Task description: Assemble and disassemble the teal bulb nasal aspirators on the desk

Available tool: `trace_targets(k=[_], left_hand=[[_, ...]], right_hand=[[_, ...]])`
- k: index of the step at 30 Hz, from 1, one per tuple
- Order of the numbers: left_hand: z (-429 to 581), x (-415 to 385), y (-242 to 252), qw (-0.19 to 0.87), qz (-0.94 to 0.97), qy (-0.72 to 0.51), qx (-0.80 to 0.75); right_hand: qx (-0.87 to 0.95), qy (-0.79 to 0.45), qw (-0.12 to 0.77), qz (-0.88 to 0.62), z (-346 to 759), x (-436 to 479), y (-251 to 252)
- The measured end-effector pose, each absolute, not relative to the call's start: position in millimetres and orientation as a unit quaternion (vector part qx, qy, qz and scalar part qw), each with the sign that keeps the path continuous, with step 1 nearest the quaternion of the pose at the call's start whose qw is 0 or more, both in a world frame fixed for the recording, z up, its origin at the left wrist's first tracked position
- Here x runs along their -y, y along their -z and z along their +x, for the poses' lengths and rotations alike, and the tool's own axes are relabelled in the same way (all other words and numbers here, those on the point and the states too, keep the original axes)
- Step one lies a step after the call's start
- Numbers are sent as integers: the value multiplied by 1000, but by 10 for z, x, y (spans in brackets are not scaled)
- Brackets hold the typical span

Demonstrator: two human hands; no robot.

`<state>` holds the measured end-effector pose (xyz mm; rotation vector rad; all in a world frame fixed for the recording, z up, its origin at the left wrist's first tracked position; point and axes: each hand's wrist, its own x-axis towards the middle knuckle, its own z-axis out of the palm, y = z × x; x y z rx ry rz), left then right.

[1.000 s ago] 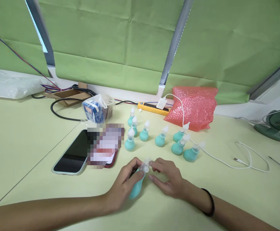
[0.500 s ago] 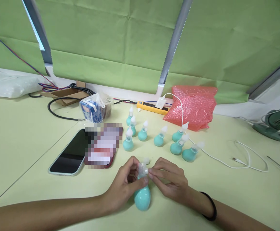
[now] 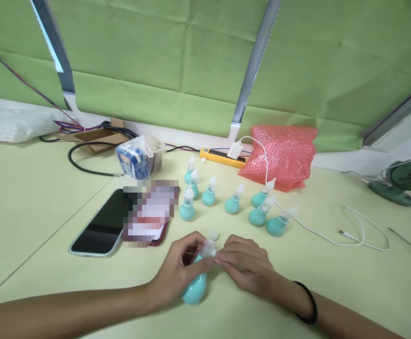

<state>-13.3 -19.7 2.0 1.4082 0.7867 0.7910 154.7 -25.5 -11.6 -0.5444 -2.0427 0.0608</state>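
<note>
My left hand (image 3: 175, 270) is closed around the neck of a nasal aspirator with a glossy teal bulb (image 3: 194, 289). The aspirator leans, its bulb down to the left and its clear plastic neck (image 3: 207, 248) up to the right. At that neck, my right hand (image 3: 248, 263) pinches a small whitish piece (image 3: 213, 253) between thumb and fingers; most of it is hidden. Just behind the neck a small white rounded part (image 3: 213, 234) shows, and I cannot tell whether it is attached. Beyond my hands stand several similar aspirators (image 3: 232, 204) with pointed whitish tips.
Two phones lie to the left, one dark-screened (image 3: 97, 226), one blurred (image 3: 152, 214). A bagged blue package (image 3: 133, 160), a yellow power strip (image 3: 223, 157) and a red bubble-wrap bag (image 3: 279, 157) line the back. A white cable (image 3: 322, 238) and green fan (image 3: 399, 181) are right.
The held aspirator has tilted from nearly upright, its bulb swinging left. Both hands stay at its neck, with my right hand slightly farther left. The view has shifted slightly.
</note>
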Motion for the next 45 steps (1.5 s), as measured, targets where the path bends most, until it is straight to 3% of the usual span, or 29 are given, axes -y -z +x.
trace_targets(k=[9,37,45], left_hand=[[-137,232,-38,629,614,-338,-337],[-134,244,-63,619,624,-351,-324],[-131,238,-58,618,625,-350,-322]], right_hand=[[887,85,385,-240,1618,276,195],[769,-334,412,-357,1550,373,305],[757,-366,399,-365,1521,379,249]])
